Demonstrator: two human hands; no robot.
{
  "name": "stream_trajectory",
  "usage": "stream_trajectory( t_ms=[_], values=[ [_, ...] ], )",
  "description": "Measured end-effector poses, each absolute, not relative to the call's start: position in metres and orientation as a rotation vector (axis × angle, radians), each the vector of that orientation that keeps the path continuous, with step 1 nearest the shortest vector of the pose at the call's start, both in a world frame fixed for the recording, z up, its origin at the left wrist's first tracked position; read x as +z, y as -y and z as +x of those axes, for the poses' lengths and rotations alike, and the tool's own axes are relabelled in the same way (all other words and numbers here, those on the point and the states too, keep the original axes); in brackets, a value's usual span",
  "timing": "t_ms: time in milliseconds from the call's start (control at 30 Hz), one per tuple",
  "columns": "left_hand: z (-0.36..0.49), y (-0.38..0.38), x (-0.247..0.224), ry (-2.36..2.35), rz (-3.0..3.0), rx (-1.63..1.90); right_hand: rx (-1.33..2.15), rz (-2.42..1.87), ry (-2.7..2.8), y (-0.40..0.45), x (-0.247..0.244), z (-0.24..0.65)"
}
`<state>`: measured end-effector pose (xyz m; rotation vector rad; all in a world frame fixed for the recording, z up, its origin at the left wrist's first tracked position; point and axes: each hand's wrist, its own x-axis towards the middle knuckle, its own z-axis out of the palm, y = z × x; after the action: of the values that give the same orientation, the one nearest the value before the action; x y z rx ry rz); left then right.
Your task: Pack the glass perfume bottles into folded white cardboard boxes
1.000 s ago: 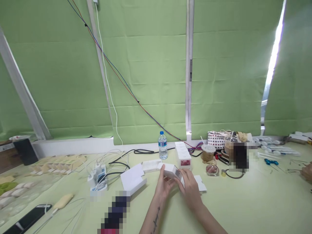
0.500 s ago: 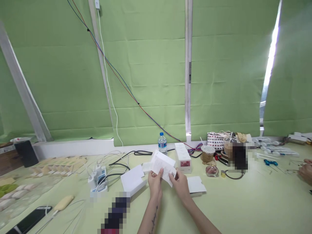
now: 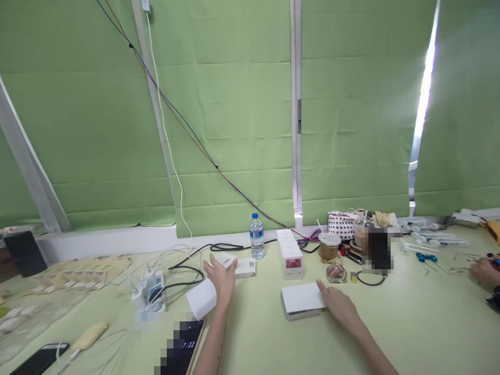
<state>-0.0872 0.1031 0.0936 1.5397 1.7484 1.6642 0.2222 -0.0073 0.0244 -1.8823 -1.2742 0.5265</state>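
My left hand (image 3: 221, 281) is raised over the left-middle of the table, its fingers spread. Just past its fingertips lies a folded white paper (image 3: 226, 259); whether the hand touches it I cannot tell. Below that hand's wrist side sits a white box (image 3: 201, 298), partly hidden by the hand. At the right, my right hand (image 3: 339, 306) has its fingers on the right edge of a flat white box (image 3: 302, 299), which lies on the table. A small white printed carton (image 3: 246, 268) rests right of my left hand.
A water bottle (image 3: 257, 239) and a tall white box with a pink picture (image 3: 291, 258) stand at the back. Charging cables and adapters (image 3: 150, 291) lie left, near a phone (image 3: 191, 341). Cups (image 3: 328, 245), scissors (image 3: 426, 258) and another person's hand (image 3: 486, 272) are at right.
My hands have moved apart. The white paper has left my right hand and is now by my left hand, further left. My right hand has gone to the flat white box.
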Motion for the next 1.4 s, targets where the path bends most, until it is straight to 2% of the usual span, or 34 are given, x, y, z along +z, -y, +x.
stream_trajectory(
  t_ms=[100,233,433,700,1033,1267,1400],
  values=[
    [-0.057,-0.084,0.080,-1.628,1.831,1.506,0.661,-1.749,1.366,-0.003,0.026,0.224],
    [-0.019,-0.052,0.063,-1.250,2.200,1.091,0.726,-1.543,1.557,-0.012,0.032,0.211],
    [0.003,-0.030,0.036,-1.087,2.253,0.655,0.684,-1.593,1.760,-0.010,0.021,0.206],
    [0.000,-0.047,0.020,-0.870,2.055,0.709,0.589,-1.627,1.876,-0.002,0.017,0.207],
    [-0.013,-0.049,0.045,-0.897,2.261,0.520,0.564,-1.758,1.842,0.010,0.008,0.260],
    [-0.084,-0.066,0.075,-1.282,2.296,0.616,0.636,-1.710,1.817,0.022,0.007,0.269],
    [-0.084,-0.071,0.073,-1.467,2.267,0.705,0.638,-1.680,1.840,0.023,0.011,0.262]
  ],
)
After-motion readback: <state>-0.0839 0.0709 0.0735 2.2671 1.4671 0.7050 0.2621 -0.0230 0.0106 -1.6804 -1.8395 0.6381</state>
